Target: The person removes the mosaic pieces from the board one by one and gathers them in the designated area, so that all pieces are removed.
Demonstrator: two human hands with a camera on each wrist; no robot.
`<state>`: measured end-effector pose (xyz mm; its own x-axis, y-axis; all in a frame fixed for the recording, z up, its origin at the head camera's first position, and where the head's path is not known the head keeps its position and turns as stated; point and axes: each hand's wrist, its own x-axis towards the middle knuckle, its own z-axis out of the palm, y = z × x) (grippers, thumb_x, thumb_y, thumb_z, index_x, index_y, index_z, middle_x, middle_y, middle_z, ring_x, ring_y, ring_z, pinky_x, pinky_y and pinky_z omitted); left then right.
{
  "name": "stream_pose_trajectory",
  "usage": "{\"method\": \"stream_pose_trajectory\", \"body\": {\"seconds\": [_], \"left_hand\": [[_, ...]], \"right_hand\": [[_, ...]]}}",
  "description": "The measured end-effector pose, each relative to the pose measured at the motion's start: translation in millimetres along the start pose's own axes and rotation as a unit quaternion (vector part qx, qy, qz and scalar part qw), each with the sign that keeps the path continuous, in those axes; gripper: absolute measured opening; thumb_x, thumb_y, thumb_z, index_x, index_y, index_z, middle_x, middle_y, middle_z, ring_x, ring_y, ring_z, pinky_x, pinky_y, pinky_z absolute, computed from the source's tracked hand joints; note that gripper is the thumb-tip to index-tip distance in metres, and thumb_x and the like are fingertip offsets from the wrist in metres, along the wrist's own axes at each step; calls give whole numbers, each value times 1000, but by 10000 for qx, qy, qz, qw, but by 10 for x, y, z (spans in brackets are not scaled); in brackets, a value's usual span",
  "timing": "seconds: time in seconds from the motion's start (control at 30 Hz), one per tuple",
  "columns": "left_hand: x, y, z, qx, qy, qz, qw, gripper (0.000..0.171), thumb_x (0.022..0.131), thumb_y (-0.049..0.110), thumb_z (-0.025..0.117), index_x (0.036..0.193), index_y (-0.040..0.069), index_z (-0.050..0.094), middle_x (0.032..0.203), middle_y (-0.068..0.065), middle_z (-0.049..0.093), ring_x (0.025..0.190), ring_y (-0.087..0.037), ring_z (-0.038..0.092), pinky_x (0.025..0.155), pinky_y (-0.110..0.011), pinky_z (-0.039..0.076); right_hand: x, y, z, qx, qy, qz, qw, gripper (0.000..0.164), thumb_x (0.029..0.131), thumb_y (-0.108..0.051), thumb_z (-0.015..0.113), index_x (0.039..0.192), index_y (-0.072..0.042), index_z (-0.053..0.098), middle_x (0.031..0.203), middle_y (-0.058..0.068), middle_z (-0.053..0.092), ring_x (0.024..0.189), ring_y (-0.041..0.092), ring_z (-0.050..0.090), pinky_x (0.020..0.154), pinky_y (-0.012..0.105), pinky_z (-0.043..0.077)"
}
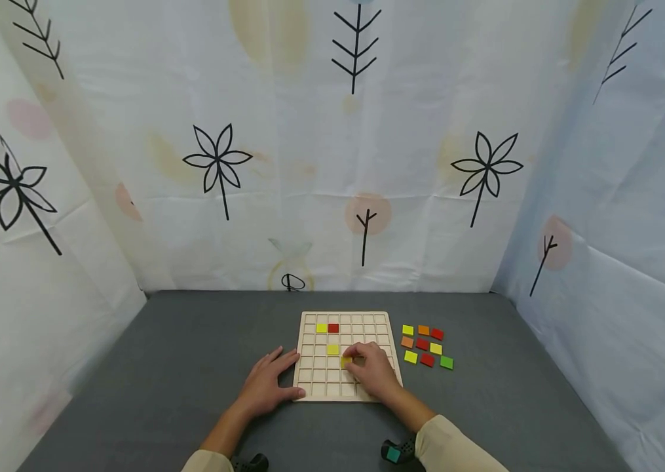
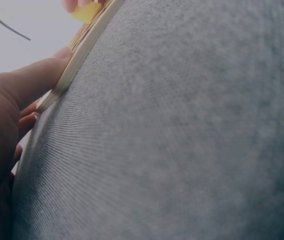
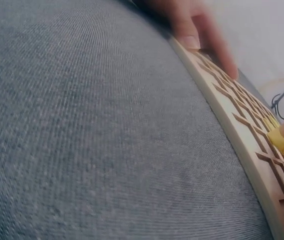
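Observation:
A pale wooden grid board point(image 1: 314, 375) lies on the grey table. In its cells sit a yellow tile point(image 1: 322, 328), a red tile point(image 1: 333, 328) beside it, and another yellow tile point(image 1: 333, 350) lower down. My right hand point(image 1: 375, 372) is over the middle of the board and pinches a yellow tile point(image 3: 281, 141) between thumb and fingers, close over the cells. With fingers spread, my left hand point(image 1: 270, 383) rests at the board's left edge. Its thumb point(image 2: 42, 75) touches the rim in the left wrist view.
Right of the board lie loose square tiles: yellow, orange, several red ones and a green tile point(image 1: 447, 362). Patterned white cloth point(image 1: 308, 249) hangs behind the grey table point(image 1: 220, 328) and along both sides. Dark wrist devices point(image 1: 398, 452) show near both sleeves.

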<state>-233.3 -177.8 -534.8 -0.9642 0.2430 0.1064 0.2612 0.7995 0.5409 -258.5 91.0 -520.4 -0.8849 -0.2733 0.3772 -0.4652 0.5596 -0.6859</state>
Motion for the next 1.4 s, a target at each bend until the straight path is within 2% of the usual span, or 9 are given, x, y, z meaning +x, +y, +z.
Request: {"method": "stream_pose_trajectory", "body": {"seconds": [0.17, 0.27, 0.5, 0.67, 0.8, 1.0, 1.17, 1.23, 1.4], "left_hand": [[-5, 8, -3, 11, 21, -2, 10000, 81, 75, 56, 77, 142, 18, 53, 147, 0, 47, 141, -34, 29, 107, -64, 22], [-8, 12, -6, -6, 23, -17, 10000, 81, 75, 56, 77, 142, 18, 53, 147, 0, 47, 141, -34, 29, 106, -64, 22], [-21, 15, -10, -29, 17, -11, 10000, 81, 75, 56, 76, 142, 18, 53, 147, 0, 47, 141, -34, 29, 106, -64, 22], [-22, 19, -15, -40, 26, -8, 10000, 81, 75, 55, 77, 142, 18, 53, 147, 0, 47, 141, -34, 29, 107, -64, 22], [-20, 23, -18, -50, 12, -12, 10000, 81, 75, 56, 77, 143, 18, 53, 147, 0, 47, 141, -33, 29, 107, -63, 21], [-17, 28, -18, -18, -17, -24, 10000, 82, 75, 57, 76, 143, 18, 53, 147, 1, 47, 141, -33, 29, 108, -63, 21], [-19, 24, -19, -34, -44, -45, 10000, 81, 75, 57, 76, 143, 18, 53, 147, 0, 47, 141, -33, 29, 107, -63, 22], [-17, 21, -19, -33, -41, -44, 10000, 81, 75, 57, 76, 142, 18, 53, 147, 0, 47, 141, -33, 29, 108, -63, 21], [-14, 7, -8, -34, -8, 23, 10000, 82, 74, 58, 76, 143, 18, 53, 147, 0, 47, 141, -33, 29, 109, -61, 21]], "right_hand": [[9, 16, 19, -471, 62, -289, 9985, 16, 80, -6, 76, 92, -16, 71, 74, -12, 58, 71, 9, 45, 65, 29, 40], [9, 11, 13, -541, 61, -268, 9982, 15, 80, -7, 76, 92, -16, 72, 73, -12, 58, 70, 9, 45, 64, 28, 39], [4, 22, -40, -438, 73, -170, 9989, 15, 80, -6, 76, 92, -14, 73, 73, -13, 57, 71, 9, 45, 62, 26, 40], [26, 68, -117, -218, 228, -416, 9986, 16, 80, -2, 75, 92, -12, 74, 77, -6, 62, 73, 10, 47, 66, 27, 48], [77, 109, -193, -256, 349, -550, 9975, 15, 81, 0, 73, 90, -11, 74, 83, -1, 67, 77, 14, 52, 68, 30, 50], [155, 122, -334, -388, 311, -246, 9985, 13, 83, -1, 75, 91, -12, 74, 84, -6, 66, 81, 16, 54, 70, 35, 48], [223, 172, -434, -421, 247, -91, 9988, 11, 85, -3, 74, 93, -10, 74, 84, -7, 65, 82, 17, 56, 77, 43, 49], [256, 200, -474, -422, 220, -47, 9989, 11, 85, -3, 74, 93, -11, 73, 83, -7, 65, 79, 16, 56, 75, 42, 49], [351, 256, -585, -499, 109, 124, 9986, 12, 85, -3, 73, 95, -10, 72, 83, -5, 62, 73, 13, 53, 63, 31, 47]]}}
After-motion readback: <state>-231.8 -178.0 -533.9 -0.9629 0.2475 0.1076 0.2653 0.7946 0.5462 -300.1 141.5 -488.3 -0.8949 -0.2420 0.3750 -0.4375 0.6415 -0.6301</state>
